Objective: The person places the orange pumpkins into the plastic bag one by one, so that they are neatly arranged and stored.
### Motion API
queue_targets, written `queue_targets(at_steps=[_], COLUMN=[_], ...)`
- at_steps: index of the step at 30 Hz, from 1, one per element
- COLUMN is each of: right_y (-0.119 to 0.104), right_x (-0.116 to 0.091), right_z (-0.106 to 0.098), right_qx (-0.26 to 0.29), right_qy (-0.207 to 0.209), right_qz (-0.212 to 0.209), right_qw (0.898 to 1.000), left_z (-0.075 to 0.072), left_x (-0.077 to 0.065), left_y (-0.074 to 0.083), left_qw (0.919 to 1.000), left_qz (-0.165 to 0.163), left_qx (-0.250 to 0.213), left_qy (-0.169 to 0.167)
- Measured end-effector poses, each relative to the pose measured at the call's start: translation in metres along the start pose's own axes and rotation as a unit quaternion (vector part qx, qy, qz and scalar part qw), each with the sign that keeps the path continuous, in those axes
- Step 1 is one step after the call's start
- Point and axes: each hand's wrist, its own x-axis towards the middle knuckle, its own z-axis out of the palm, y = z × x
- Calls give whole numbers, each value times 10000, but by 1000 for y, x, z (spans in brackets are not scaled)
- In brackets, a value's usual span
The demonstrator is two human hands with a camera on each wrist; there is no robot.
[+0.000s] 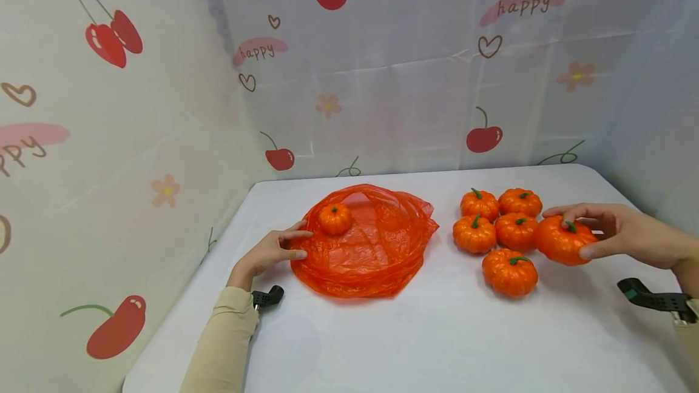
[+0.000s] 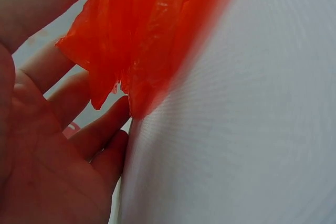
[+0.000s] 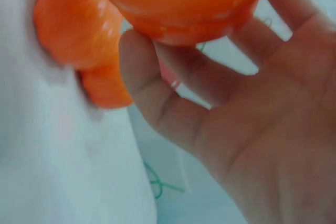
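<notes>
The head view looks down and forward across the table [image 1: 382, 332]. Both wrist views sit right against their palms, sharing its surface.

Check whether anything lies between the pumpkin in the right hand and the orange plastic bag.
Yes: the five loose pumpkins sit on the table between the held pumpkin and the orange plastic bag.

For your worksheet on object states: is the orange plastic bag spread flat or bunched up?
Spread fairly flat: the orange plastic bag lies crumpled but open across the table, with one small pumpkin on it.
</notes>
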Motion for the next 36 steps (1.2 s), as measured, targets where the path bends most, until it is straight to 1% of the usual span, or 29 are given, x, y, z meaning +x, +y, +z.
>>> queue_targets(at_steps=[5,14,18,22,25,31,36], right_y=[-12,-33,-47,-59,-66,-79,-88], right_x=[11,37,51,66,77,101,119], right_z=[5,15,18,22,28,43,54], right_qx=[-313,-495,-532,-594,-597,-379,-190], right_qy=[384,769,798,819,753,597,480], right_qz=[426,618,725,967,1015,1091,1038], right_qw=[9979,9939,9928,9902,9902,9915,9933], left_z=[-1,-1,-2,-3,-2,-1,-1], left_x=[0,-2,-3,-3,-3,-3,-3], left_y=[-1,0,2,4,4,3,1], left_qw=[10000,10000,10000,10000,10000,10000,10000], left_qz=[-40,49,68,42,4,-20,16], left_qx=[-55,-19,-22,-7,-8,-62,-65], left_qy=[-22,-11,-6,-4,1,-24,-13])
